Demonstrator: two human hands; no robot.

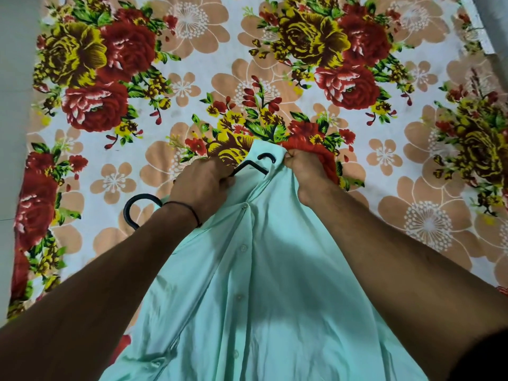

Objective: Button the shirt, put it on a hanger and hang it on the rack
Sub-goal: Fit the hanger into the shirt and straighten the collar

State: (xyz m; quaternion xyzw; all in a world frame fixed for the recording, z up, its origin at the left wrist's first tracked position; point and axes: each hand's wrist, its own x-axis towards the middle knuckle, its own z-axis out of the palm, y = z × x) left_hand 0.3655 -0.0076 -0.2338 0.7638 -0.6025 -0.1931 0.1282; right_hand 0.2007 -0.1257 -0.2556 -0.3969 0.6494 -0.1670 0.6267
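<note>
The green shirt (261,270) hangs over a bed with a flower sheet (220,64), held up by two hands. The left hand (203,185) is curled tight round the black hanger (248,167), whose top pokes into the neck of the shirt. The right hand (305,171) pinches the shirt by its top edge. Buttons (243,247) run down the front. A dark band (189,210) sits on the left wrist.
</note>
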